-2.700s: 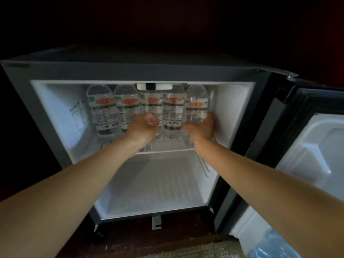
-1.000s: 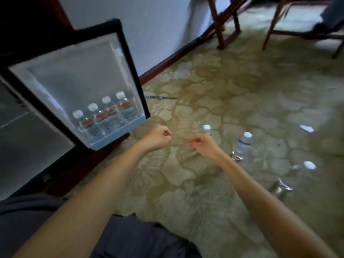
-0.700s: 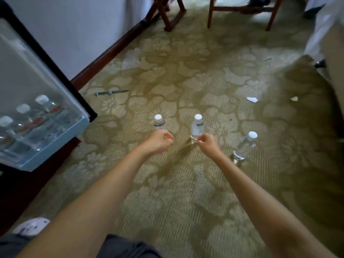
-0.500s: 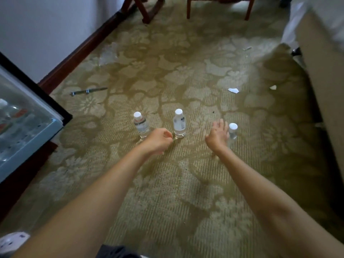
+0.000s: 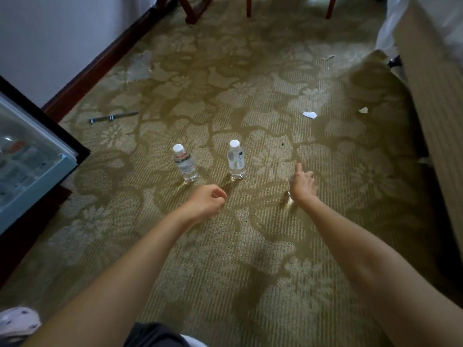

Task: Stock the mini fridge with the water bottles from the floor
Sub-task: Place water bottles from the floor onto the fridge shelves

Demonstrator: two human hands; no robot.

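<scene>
Two clear water bottles with white caps stand on the patterned carpet: the left bottle (image 5: 185, 164) and the middle bottle (image 5: 236, 160). A third water bottle (image 5: 288, 199) stands to their right; only its base shows below my right hand (image 5: 302, 183). That hand covers the bottle's top with fingers curled around it and the thumb lifted. My left hand (image 5: 206, 204) hovers just in front of the two free bottles, loosely closed and holding nothing. The open fridge door (image 5: 37, 156) is at the left edge, with blurred bottles in its shelf.
A metal bar (image 5: 112, 117) lies near the dark wooden baseboard (image 5: 100, 63). Paper scraps (image 5: 309, 114) and a clear plastic wrap (image 5: 139, 67) lie farther out. Chair legs (image 5: 248, 7) stand at the top. A bed side (image 5: 436, 96) runs along the right.
I turned from the fridge interior to the floor. My right hand moved right, opened, then came down over the third bottle. My left hand stayed loosely closed near the two standing bottles.
</scene>
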